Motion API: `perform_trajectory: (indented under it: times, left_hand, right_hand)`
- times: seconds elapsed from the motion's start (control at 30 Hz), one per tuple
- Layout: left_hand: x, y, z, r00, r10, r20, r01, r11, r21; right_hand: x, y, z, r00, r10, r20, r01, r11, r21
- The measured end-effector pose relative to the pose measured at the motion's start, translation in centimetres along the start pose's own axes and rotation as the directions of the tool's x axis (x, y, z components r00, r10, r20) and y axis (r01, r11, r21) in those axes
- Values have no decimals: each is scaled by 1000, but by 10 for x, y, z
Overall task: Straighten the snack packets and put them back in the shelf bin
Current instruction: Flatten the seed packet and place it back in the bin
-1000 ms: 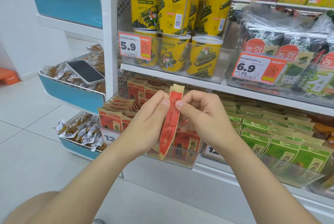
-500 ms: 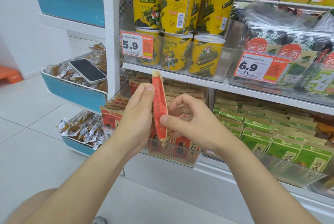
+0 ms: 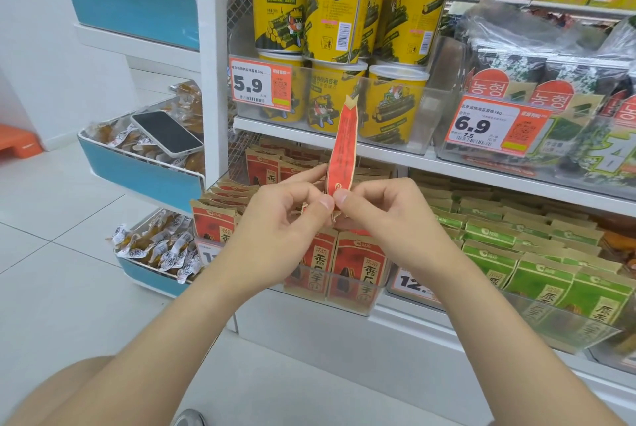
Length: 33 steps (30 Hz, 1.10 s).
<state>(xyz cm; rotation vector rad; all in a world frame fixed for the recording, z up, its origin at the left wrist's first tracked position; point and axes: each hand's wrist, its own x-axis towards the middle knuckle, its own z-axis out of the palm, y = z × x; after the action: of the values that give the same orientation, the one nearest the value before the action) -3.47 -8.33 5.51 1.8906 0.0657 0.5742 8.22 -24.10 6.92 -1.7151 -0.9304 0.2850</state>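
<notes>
Pinching red snack packet (image 3: 342, 146) upright: left hand (image 3: 275, 229), right hand (image 3: 389, 219) grips clamped on it.
Tan notched top; 5.9 tag (image 3: 260, 86) at ten o'clock, 6.9 tag (image 3: 488, 126) at two.

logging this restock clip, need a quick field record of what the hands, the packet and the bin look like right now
held item: red snack packet, seen edge-on, roughly upright
left hand: pinches the packet's lower end
right hand: pinches the same end from the other side
packet position: in the air above the shelf bin, not yet inside
bin contents: rows of matching red packets, upright
neighbours: green packets to the right, yellow tubs on the shelf above
other: phone lying on snacks in the blue side bin
</notes>
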Motion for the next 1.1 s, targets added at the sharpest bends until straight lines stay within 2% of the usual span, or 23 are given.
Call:
perform_trajectory:
  times: [0.17, 0.33, 0.47, 0.63, 0.73, 0.87, 0.97, 1.03, 1.1]
  left_hand:
    - [1, -5, -4, 999, -7, 49, 3, 997, 78]
    - [2, -2, -7, 998, -7, 58, 2, 997, 79]
    - [1, 1, -5, 999, -31, -15, 31, 999, 31]
    - [1, 5, 0, 985, -76, -155, 49, 985, -166]
    - [0, 8, 2, 987, -119, -105, 90, 965, -246]
    - [3, 1, 1, 981, -194, 13, 186, 922, -341]
    - [5, 2, 1, 975, -204, 87, 222, 896, -384]
    - [4, 2, 0, 969, -218, 115, 245, 899, -363]
    - [4, 2, -2, 962, -245, 119, 271, 909, -317]
  right_hand:
    - [0, 3, -3, 997, -30, 73, 33, 999, -40]
    - [2, 5, 0, 996, -57, 65, 61, 995, -74]
    - [2, 8, 4, 997, -61, 47, 65, 995, -74]
    - [-1, 6, 13, 996, -83, -29, 78, 986, -145]
    - [-3, 4, 18, 991, -80, -103, 50, 964, -262]
    - [-2, -3, 16, 975, -67, -210, 15, 971, -241]
    - [-3, -7, 11, 984, 12, -176, -38, 989, -143]
    - [-4, -6, 9, 987, 64, -145, -84, 986, -142]
    - [-3, -3, 6, 989, 53, -139, -74, 986, -150]
